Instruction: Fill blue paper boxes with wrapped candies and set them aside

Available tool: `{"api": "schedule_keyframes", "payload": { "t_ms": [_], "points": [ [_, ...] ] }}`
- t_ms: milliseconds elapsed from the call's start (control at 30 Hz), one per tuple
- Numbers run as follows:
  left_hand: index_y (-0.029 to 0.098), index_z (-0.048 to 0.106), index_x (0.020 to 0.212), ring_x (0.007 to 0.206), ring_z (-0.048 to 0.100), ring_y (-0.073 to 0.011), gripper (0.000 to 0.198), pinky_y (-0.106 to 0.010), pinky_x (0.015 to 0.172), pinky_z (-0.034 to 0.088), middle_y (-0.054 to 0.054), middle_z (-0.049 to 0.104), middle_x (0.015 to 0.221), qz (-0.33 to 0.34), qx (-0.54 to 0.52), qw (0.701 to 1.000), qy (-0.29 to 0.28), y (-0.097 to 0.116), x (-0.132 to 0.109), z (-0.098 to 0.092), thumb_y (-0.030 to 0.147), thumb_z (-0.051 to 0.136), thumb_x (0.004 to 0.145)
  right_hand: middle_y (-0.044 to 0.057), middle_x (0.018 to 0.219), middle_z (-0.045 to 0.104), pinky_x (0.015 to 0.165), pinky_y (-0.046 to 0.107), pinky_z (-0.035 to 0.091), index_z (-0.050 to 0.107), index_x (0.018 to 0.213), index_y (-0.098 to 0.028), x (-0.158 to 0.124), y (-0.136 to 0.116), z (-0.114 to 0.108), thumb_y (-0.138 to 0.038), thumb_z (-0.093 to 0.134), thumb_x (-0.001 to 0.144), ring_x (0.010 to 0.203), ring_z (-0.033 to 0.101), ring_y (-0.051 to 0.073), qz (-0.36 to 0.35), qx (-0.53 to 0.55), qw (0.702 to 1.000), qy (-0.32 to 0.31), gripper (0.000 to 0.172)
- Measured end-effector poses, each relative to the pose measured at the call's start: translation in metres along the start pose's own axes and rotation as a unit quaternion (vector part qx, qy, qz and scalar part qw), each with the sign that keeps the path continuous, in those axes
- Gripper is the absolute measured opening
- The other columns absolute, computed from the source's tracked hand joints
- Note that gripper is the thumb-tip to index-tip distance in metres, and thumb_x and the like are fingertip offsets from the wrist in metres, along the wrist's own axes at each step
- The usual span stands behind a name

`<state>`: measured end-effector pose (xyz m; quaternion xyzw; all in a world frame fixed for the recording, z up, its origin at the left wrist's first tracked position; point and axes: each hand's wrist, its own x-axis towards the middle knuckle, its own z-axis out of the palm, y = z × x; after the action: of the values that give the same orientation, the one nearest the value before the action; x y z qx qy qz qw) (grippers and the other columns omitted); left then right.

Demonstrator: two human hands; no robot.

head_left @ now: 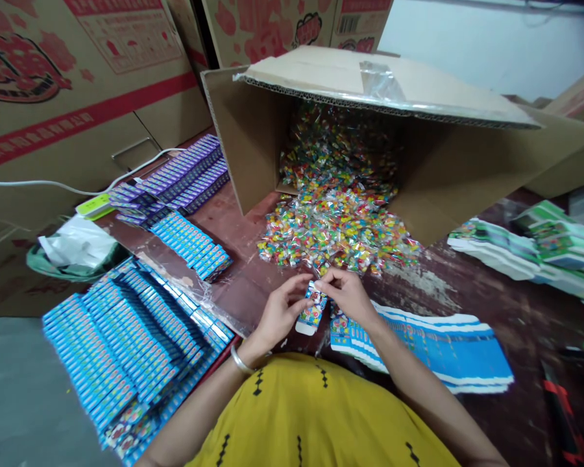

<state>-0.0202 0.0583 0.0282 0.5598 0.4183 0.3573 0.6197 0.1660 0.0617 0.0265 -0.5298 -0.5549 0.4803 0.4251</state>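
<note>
My left hand (279, 311) and my right hand (348, 295) meet over a small printed box (312, 312), each pinching its upper end with closed fingers. The box is blue and white with colourful pictures and hangs upright between the hands. Just beyond them lies a heap of small colourful wrapped packets (338, 230), spilling from a large cardboard carton (433, 175) tipped on its side. Under my right forearm is a fanned stack of flat blue box blanks (448, 350).
Rows of filled blue boxes (126, 344) cover the left of the dark table, with purple ones (185, 172) farther back. Green flat blanks (530, 250) lie at the right. Big printed cartons (68, 84) stand behind. A white cable (53, 185) and a green bag (73, 256) are at left.
</note>
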Motion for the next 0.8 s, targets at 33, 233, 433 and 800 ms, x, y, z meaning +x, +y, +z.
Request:
{"api": "schedule_keyframes", "payload": {
  "t_ms": [33,233,433,800],
  "points": [
    [0.020,0.060,0.119,0.096,0.063,-0.0181,0.040,-0.030,0.086,0.051,-0.006,0.066,0.108,-0.002,-0.005,1.000,0.007,-0.001,0.000,0.000,0.023,0.068,0.080,0.000,0.070,0.060,0.066,0.027,0.045,0.062,0.070,-0.018,-0.004,-0.002,0.002,-0.038,0.064,0.084,0.068,0.055,0.014,-0.024,-0.030,0.999,0.003,0.025],
    [0.018,0.061,0.105,0.085,0.065,-0.0151,0.029,-0.026,0.079,0.051,-0.004,0.068,0.097,-0.027,-0.070,0.996,0.051,-0.008,-0.002,-0.004,0.025,0.070,0.078,0.004,0.107,0.065,0.064,0.024,0.051,0.067,0.108,-0.025,-0.017,0.001,0.003,-0.037,0.070,0.080,0.086,0.064,0.017,-0.043,-0.089,0.993,-0.063,0.031],
    [0.018,0.048,0.081,0.059,0.055,-0.0077,0.035,-0.016,0.052,0.044,0.005,0.057,0.068,-0.073,-0.074,0.989,0.110,-0.016,0.002,-0.014,0.031,0.078,0.070,0.008,0.108,0.065,0.084,0.037,0.052,0.065,0.112,-0.022,0.030,0.019,-0.024,-0.026,0.056,0.091,0.099,0.060,0.023,-0.115,-0.327,0.933,0.101,0.023],
    [0.015,0.055,0.112,0.076,0.067,-0.0168,0.043,-0.034,0.074,0.057,-0.005,0.063,0.094,-0.152,-0.199,0.965,0.081,-0.012,-0.004,-0.026,0.026,0.070,0.074,0.008,0.110,0.068,0.098,0.039,0.044,0.069,0.094,-0.018,0.094,0.043,-0.040,-0.022,0.048,0.094,0.113,0.051,0.025,-0.269,-0.472,0.836,0.072,0.021]
  ]
}}
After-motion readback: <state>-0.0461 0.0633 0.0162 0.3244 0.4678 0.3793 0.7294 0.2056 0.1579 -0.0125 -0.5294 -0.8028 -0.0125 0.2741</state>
